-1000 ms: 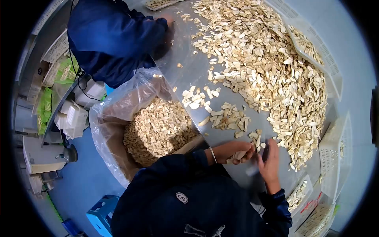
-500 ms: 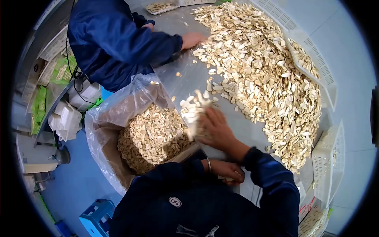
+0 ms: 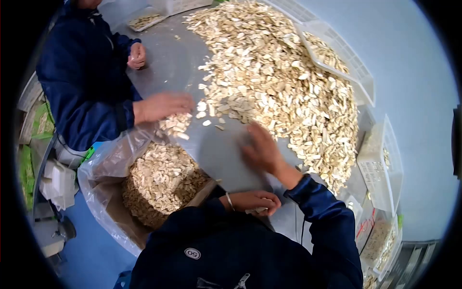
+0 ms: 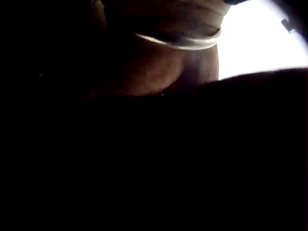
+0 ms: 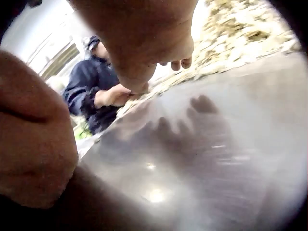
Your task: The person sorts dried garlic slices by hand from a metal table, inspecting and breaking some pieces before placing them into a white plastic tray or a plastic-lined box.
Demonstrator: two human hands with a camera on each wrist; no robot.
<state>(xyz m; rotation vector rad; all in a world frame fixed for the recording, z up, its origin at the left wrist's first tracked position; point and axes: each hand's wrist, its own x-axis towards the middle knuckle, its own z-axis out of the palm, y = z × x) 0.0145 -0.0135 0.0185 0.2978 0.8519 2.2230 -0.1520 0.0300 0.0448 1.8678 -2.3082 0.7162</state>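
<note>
Pale dried slices [image 3: 284, 77] lie in a big heap on the metal table [image 3: 216, 154] in the head view. My left hand [image 3: 255, 201], a light band at its wrist, curls round a few slices near my body. Over the table, at the near edge of the heap, my right hand [image 3: 262, 150] is blurred, its fingers extended and no slice visible in it. The right wrist view shows that hand [image 5: 149, 38] above the shiny surface, which reflects its spread fingers. The left wrist view is mostly dark, with the banded wrist [image 4: 159, 62] at the top.
A plastic-lined box [image 3: 110, 197] full of slices stands at the table's left edge. Across from it, another person [image 3: 82, 82] reaches one hand over a small group of slices [image 3: 175, 125] by the box. White baskets [image 3: 380, 164] line the right side.
My right hand has moved away from the slices near the box, toward the heap. The other person's hand has come to the table edge by the box. The head view has shifted.
</note>
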